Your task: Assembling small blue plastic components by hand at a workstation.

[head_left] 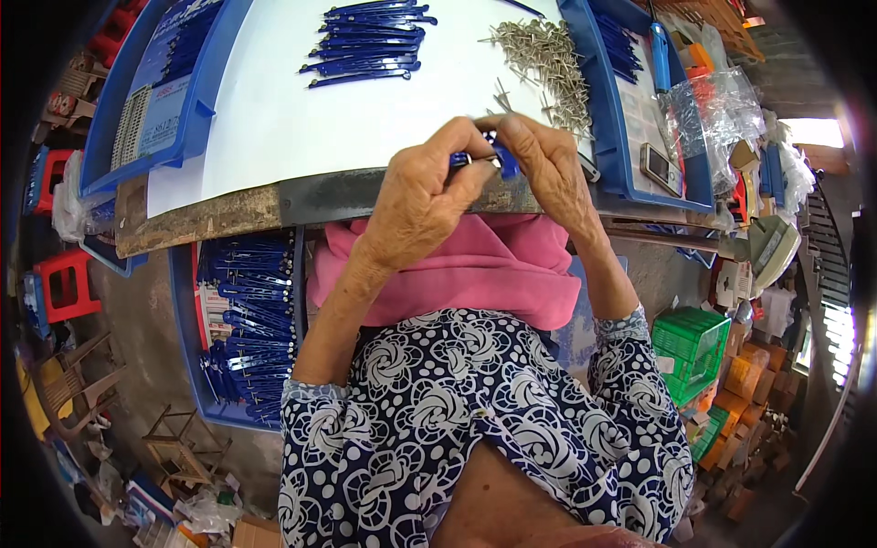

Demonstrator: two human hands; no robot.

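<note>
Both my hands meet just above the near edge of the white-covered table. My left hand [422,196] is closed, thumb and fingers pinching a small dark-blue metal piece [507,164] with bright silvery parts. My right hand [551,173] closes on the same piece from the other side, its thumb and forefinger bent over the top. Fingers hide most of the piece, so its full shape cannot be made out. Beyond the hands lies a stack of slim blue metal strips [370,41]. A heap of small silvery pin-like parts [548,68] sits to the right.
Blue plastic trays stand at the table's left [196,119] and right [607,137]; the right one holds a mobile phone [660,169]. Lower left, another blue tray [187,338] carries many blue strips. Pink cloth [438,279] covers my lap. A green crate [690,352] stands at right.
</note>
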